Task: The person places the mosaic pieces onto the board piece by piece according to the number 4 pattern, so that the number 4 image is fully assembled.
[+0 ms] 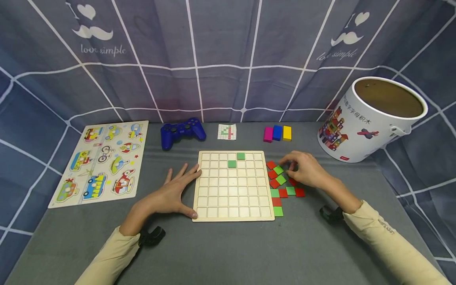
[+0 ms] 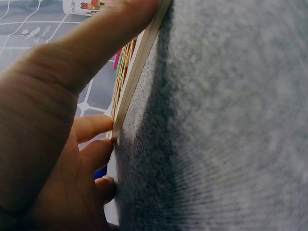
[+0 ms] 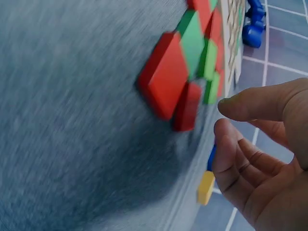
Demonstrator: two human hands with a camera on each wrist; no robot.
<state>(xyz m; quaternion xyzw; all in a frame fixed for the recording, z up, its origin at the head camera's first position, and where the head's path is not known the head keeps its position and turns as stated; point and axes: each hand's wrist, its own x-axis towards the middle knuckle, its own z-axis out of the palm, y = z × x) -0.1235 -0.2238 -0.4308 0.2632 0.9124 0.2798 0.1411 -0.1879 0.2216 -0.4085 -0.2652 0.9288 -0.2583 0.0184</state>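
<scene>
A wooden grid board (image 1: 232, 194) lies flat before me. Two green tiles sit in its upper cells, one tile (image 1: 240, 156) in the top row and another tile (image 1: 232, 164) just below and left. My left hand (image 1: 169, 199) is spread along the board's left side, thumb and fingertips touching its edge. Loose red and green square tiles (image 1: 283, 192) lie along the board's right side. Over them hovers my right hand (image 1: 307, 170), thumb and forefinger apart. In the right wrist view nothing shows between those fingertips, and a red tile (image 3: 163, 79) lies nearby.
A small patterned card (image 1: 227, 132) lies behind the board. Left of it is a blue game controller (image 1: 183, 132); right are magenta, blue and yellow blocks (image 1: 277, 133). A picture puzzle board (image 1: 101, 164) lies far left. A white bucket (image 1: 367, 126) stands back right.
</scene>
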